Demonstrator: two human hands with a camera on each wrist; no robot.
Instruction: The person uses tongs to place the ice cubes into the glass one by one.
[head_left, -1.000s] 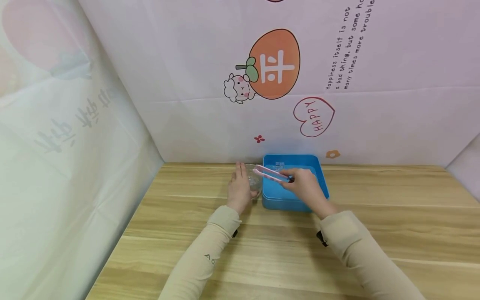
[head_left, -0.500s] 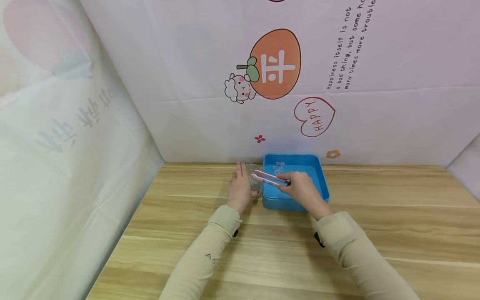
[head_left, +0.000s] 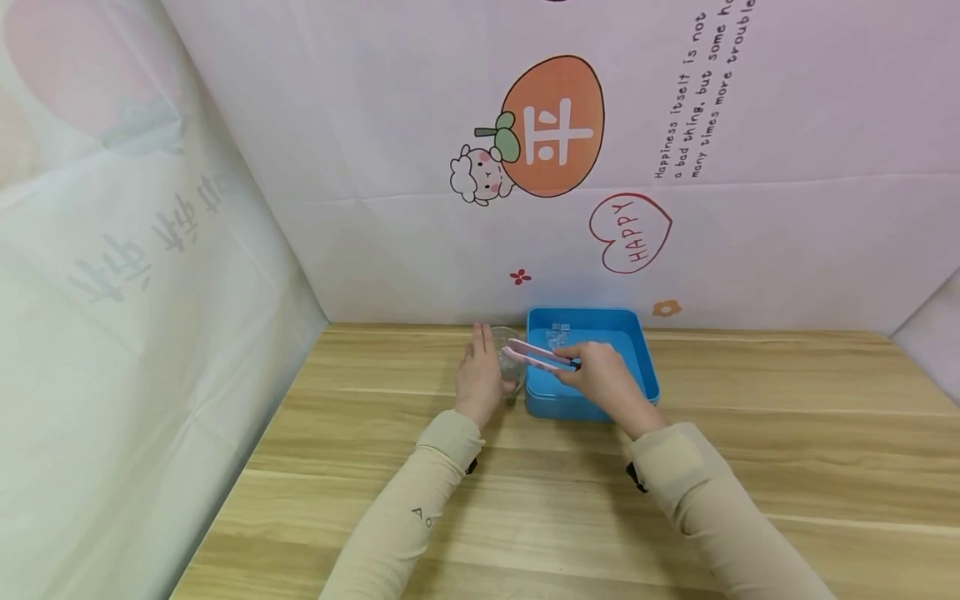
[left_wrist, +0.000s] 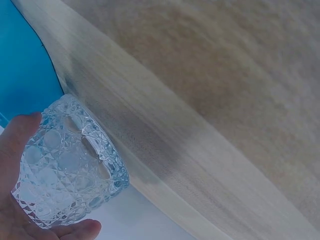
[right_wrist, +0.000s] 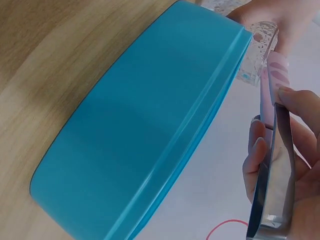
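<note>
Beside the blue box, my left hand (head_left: 478, 382) holds a clear cut-glass tumbler (left_wrist: 67, 162), with thumb on one side and fingers on the other. My right hand (head_left: 606, 379) pinches a pair of metal tongs (right_wrist: 281, 170) with pink patterned ends. In the head view the pink ends lie over the tumbler's mouth, a little apart. Whether anything is between them, I cannot tell. Several small clear cubes (head_left: 558, 335) lie in the back left part of the box. The tumbler's contents are hard to make out.
The open square blue box (head_left: 573, 408) stands on the wooden table (head_left: 540, 508), just right of the tumbler, under my right hand. A printed white cloth (head_left: 405, 250) hangs behind the table's back edge. Another white cloth (head_left: 225, 350) hangs at the left.
The tongs have moved slightly left and down over the tumbler in my right hand, uncovering more of the clear cubes. In the last half second almost nothing has moved. My left hand stays in place.
</note>
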